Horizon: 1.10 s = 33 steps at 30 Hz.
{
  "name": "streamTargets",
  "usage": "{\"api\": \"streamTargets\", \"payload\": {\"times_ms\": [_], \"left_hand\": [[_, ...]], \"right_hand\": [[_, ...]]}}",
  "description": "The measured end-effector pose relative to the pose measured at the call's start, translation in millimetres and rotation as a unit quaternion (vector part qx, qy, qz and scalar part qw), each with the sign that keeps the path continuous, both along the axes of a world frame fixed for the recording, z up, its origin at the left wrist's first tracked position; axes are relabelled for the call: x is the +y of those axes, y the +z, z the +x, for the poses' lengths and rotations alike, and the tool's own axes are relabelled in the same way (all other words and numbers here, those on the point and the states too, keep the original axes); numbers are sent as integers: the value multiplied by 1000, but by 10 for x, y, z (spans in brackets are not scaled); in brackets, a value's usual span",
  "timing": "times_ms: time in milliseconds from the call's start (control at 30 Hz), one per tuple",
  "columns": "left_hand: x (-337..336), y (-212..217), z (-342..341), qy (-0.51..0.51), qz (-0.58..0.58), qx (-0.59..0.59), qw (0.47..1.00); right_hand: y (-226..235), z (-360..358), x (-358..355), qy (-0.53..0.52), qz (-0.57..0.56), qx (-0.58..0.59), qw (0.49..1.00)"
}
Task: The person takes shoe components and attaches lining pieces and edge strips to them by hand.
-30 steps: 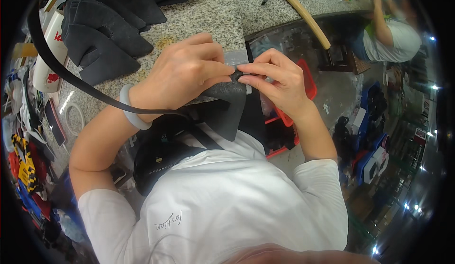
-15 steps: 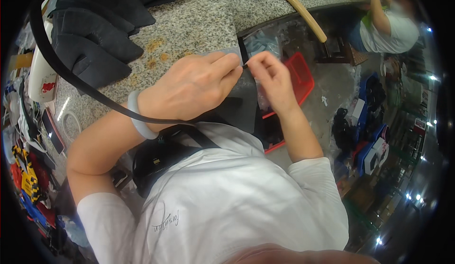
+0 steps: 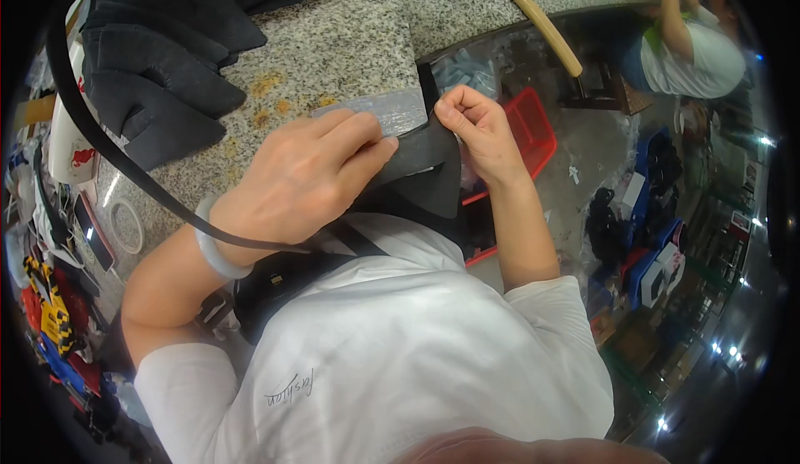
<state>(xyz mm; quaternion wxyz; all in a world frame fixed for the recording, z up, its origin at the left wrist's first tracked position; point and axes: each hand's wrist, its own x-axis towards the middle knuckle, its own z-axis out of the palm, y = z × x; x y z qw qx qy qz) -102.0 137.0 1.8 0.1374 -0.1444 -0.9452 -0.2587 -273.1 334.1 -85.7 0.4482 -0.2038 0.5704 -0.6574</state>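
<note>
Both hands of the wearer meet, from where I watch remotely, over a black piece (image 3: 435,191) at the near edge of a speckled granite counter (image 3: 350,47). Thumb and bent forefinger of the right hand (image 3: 479,135) pinch its upper right corner. Bent fingers of the left hand (image 3: 308,172) touch its upper edge; whether they grip or only press, I cannot tell. The piece lies between and just below the hands, its upper edge running from left fingertips to right thumb, rising slightly rightward. Both hands are at it, the left covering more. It looks matte, thin and flexible, with a rounded lower flap. Just beyond sits a glossy, grey, see-through rectangular strip (image 3: 396,110). Farther left, similar curved, notched black sheets (image 3: 167,89) overlap in a fanned pile; at far right lies a smooth, pale wooden handle (image 3: 537,22).
</note>
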Motion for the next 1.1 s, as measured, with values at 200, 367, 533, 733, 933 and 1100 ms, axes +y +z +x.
{"api": "streamTargets", "payload": {"times_ms": [200, 367, 533, 733, 933, 1100], "left_hand": [[52, -35, -126, -3, -19, 19, 1000], [94, -69, -127, 22, 16, 51, 998], [-9, -116, -412, -33, 43, 55, 997], [-47, -98, -333, -4, 109, 18, 994], [-10, -107, -256, 31, 111, 23, 993], [-11, -136, -232, 40, 85, 40, 995]], "right_hand": [[-254, -81, 11, -17, 21, -29, 999], [-402, -75, 42, -19, 27, -52, 998], [-189, -52, 48, -76, 48, 250, 964], [522, 18, 23, 109, 79, 221, 966], [347, 52, -58, 81, 40, 67, 994], [378, 90, -116, 67, 39, -16, 997]]}}
